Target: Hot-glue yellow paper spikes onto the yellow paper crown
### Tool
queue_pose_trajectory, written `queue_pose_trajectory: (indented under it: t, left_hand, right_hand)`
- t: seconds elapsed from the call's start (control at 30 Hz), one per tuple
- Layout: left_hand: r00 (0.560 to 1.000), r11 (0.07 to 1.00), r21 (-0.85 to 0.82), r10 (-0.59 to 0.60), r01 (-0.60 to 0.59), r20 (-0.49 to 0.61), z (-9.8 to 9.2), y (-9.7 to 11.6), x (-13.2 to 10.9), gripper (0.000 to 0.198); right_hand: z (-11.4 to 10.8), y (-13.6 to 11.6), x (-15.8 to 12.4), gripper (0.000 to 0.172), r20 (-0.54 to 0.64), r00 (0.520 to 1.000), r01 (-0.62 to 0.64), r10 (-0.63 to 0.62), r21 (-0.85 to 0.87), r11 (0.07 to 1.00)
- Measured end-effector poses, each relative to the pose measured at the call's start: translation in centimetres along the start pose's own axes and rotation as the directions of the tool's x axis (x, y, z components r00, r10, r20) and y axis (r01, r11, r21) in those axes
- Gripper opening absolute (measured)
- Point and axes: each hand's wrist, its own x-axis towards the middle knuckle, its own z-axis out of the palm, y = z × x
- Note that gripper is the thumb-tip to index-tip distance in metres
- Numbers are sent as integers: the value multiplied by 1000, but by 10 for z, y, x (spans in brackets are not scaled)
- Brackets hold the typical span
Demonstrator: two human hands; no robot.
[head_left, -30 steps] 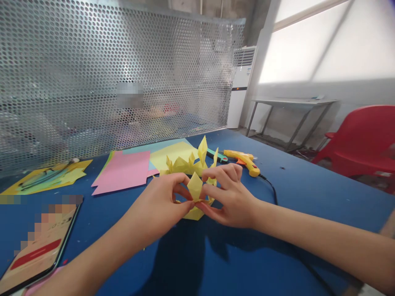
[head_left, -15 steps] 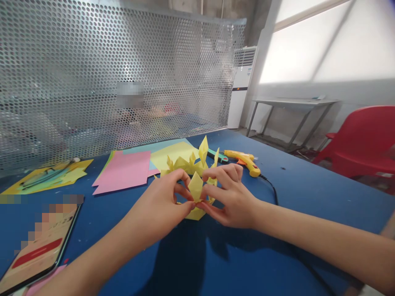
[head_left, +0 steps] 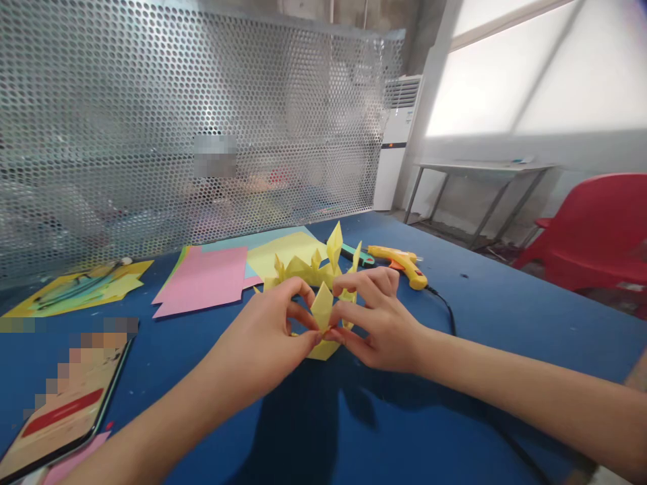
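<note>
Hands [head_left: 323, 330] pinch yellow paper crown [head_left: 316, 276] mid-table, blue tabletop [head_left: 505, 316] around.

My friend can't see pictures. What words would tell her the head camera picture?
A left hand and a right hand pinch a spiky yellow folded-paper shape at a blue table. Behind it lie pink, yellow and light blue paper sheets and a yellow hot glue gun.

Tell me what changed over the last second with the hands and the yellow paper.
Nothing visibly moved. The left hand and right hand pinch the same near point of the yellow paper crown as before; nothing was taken up or let go. The pink sheet, glue gun and phone lie where they were on the blue table.
</note>
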Motion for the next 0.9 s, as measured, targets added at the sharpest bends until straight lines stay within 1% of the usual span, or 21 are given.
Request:
queue_pose_trajectory:
  t: [0.17, 0.33, 0.4, 0.47, 0.53, 0.6, 0.67, 0.8, 0.9]
  left_hand:
    - [1000, 1000, 15, -10, 10, -2, 0, 1, 0, 26]
    - [1000, 1000, 15, 18, -19, 18, -3, 7, -1, 16]
    - [999, 1000, 16, 18, -19, 33, -7, 8, -1, 16]
    - [998, 1000, 13, 6, -6, 63, -11, 8, 0, 16]
    - [996, 1000, 18, -27, 25, 86, -18, 8, 0, 18]
    - [994, 998, 27, -65, 63, 86, -26, 8, 0, 23]
    - [995, 996, 49, -81, 79, 57, -36, 11, -1, 29]
    - [998, 991, 120, -50, 55, -45, -56, 19, -4, 35]
    - [991, 975, 201, -78, 98, -106, -71, 23, -7, 37]
  right_hand:
    - [0, -1, 0, 5, 2, 1000, -3, 3, 18, 1000]
    - [2, 2, 0, 5, -3, 1000, 14, -13, 8, 1000]
    - [3, 4, 1, 6, -9, 999, 36, -36, 10, 999]
    - [3, 6, 1, 10, -6, 999, 53, -53, 10, 999]
    - [2, 8, 2, 17, -2, 998, 64, -64, -2, 998]
    - [2, 9, 3, 25, -6, 997, 73, -73, -19, 997]
    - [1, 10, 3, 30, -25, 997, 78, -79, -36, 996]
    - [0, 12, 3, 28, -42, 991, 123, -127, -85, 989]
    - [-3, 14, 3, 26, -63, 981, 176, -183, -107, 979]
